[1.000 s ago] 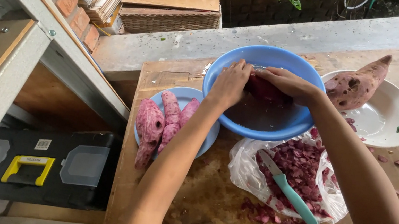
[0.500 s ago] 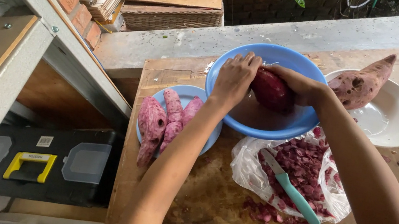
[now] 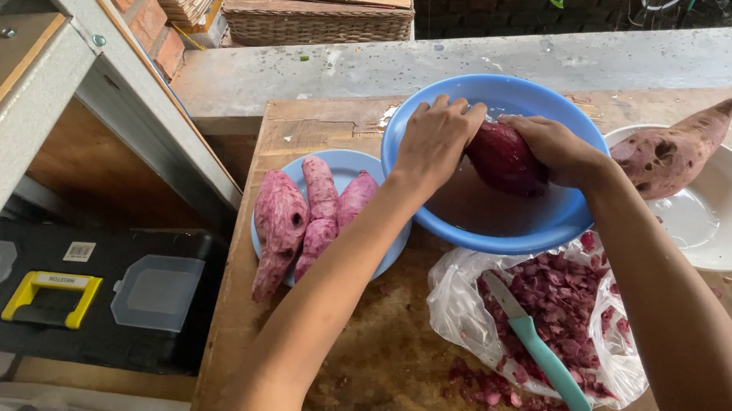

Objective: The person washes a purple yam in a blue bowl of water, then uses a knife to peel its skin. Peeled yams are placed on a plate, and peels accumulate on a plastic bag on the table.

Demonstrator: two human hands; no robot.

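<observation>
Right now I have both hands over the round blue plastic basin (image 3: pixel 441 216), which sits at about 12 o'clock on the worn wooden cutting board (image 3: pixel 362 367). My left hand (image 3: pixel 437 139) and my right hand (image 3: pixel 560 152) are both closed around 1 dark purple peeled sweet potato (image 3: pixel 501 158), gripping it from either end and holding it just above the shallow water in the basin.

At 9 o'clock from the basin, a small light-blue plate (image 3: pixel 383 256) carries 3 peeled pink-purple sweet potatoes (image 3: pixel 307 216) lying side by side. At 3 o'clock, a white ceramic dish (image 3: pixel 727 218) holds 1 unpeeled reddish-brown sweet potato (image 3: pixel 669 157). At 5 o'clock, a clear plastic bag (image 3: pixel 465 315) is heaped with purple peelings, and a teal-handled knife (image 3: pixel 541 349) rests on top of it; more peelings lie on the board near the bag.

By my judgement, the work is well along: 3 tubers look finished, 1 is being rinsed in my hands, and the 1 on the white dish is not yet peeled.
</observation>
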